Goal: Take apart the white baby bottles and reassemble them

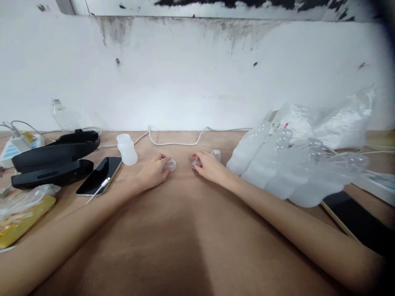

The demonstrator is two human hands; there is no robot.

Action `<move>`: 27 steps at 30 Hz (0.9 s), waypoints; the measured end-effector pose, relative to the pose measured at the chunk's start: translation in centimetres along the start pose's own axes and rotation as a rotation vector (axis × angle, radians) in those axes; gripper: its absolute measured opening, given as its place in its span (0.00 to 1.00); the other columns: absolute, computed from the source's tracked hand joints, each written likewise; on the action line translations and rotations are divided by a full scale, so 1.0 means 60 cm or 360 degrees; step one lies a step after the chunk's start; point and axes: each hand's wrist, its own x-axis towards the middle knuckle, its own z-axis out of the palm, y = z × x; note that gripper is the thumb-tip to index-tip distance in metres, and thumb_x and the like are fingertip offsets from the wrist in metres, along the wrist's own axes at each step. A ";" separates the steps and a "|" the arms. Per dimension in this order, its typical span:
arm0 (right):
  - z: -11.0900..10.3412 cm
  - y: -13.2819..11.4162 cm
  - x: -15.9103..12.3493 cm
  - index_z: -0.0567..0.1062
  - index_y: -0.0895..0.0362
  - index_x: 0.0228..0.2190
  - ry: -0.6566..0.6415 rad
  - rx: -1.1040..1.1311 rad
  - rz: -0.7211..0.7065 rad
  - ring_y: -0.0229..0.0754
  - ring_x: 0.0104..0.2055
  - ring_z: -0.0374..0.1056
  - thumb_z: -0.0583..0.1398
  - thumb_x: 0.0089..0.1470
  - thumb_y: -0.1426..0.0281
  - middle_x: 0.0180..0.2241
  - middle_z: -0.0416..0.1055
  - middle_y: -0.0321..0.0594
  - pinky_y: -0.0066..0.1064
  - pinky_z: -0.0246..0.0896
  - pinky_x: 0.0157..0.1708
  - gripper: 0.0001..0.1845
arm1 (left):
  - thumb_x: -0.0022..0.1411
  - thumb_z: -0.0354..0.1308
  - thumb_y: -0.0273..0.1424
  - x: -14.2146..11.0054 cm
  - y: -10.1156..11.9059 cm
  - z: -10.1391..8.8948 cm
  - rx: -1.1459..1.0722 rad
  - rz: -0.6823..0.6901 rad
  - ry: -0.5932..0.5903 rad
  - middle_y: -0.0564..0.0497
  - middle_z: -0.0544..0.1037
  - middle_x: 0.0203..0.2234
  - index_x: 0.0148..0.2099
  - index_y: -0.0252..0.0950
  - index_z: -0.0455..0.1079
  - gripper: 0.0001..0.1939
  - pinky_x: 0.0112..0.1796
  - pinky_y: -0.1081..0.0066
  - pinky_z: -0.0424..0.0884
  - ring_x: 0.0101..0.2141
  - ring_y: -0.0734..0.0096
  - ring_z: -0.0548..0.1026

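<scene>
Over the middle of the table, my left hand (153, 170) has its fingers closed on the edge of a small clear round plastic piece (171, 165), perhaps a lid, at the tabletop. Facing it across a short gap, my right hand (210, 167) pinches another small clear plastic piece (195, 164), partly hidden by the fingers. Just behind the right hand sits a clear rounded plastic piece (216, 155). A frosted white, waisted plastic container (127, 150) stands to the left of my left hand. Several similar frosted containers (277, 168) lie close together to the right.
A phone (99, 174) with a white cable plug on it, a black hinged case (55, 158) and a yellow packet (26, 218) lie left. A clear bottle (63, 115) leans by the wall. Right are plastic bags (333, 121) and a dark phone-like slab (358, 218). A white cable (175, 144) runs behind.
</scene>
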 end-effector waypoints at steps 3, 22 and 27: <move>0.009 0.003 0.002 0.66 0.62 0.46 -0.0009 0.0013 0.0004 0.42 0.37 0.65 0.53 0.50 0.74 0.37 0.69 0.47 0.33 0.58 0.38 0.19 | 0.59 0.47 0.30 0.018 -0.007 0.020 -0.0052 -0.0050 0.0064 0.43 0.69 0.44 0.51 0.33 0.63 0.18 0.43 0.68 0.66 0.41 0.65 0.71; 0.011 0.007 -0.007 0.62 0.64 0.48 0.0081 0.0146 -0.0001 0.43 0.39 0.66 0.54 0.52 0.75 0.39 0.69 0.49 0.35 0.59 0.41 0.20 | 0.60 0.46 0.36 0.003 -0.007 0.012 0.0169 -0.0397 0.0140 0.41 0.73 0.40 0.46 0.31 0.63 0.16 0.42 0.61 0.64 0.42 0.56 0.70; 0.013 0.008 -0.007 0.62 0.64 0.48 0.0079 0.0165 -0.0023 0.42 0.37 0.66 0.54 0.52 0.76 0.39 0.69 0.49 0.34 0.59 0.40 0.20 | 0.60 0.46 0.36 0.001 -0.006 0.014 0.0248 -0.0405 0.0138 0.41 0.72 0.41 0.46 0.31 0.63 0.16 0.42 0.62 0.64 0.43 0.55 0.70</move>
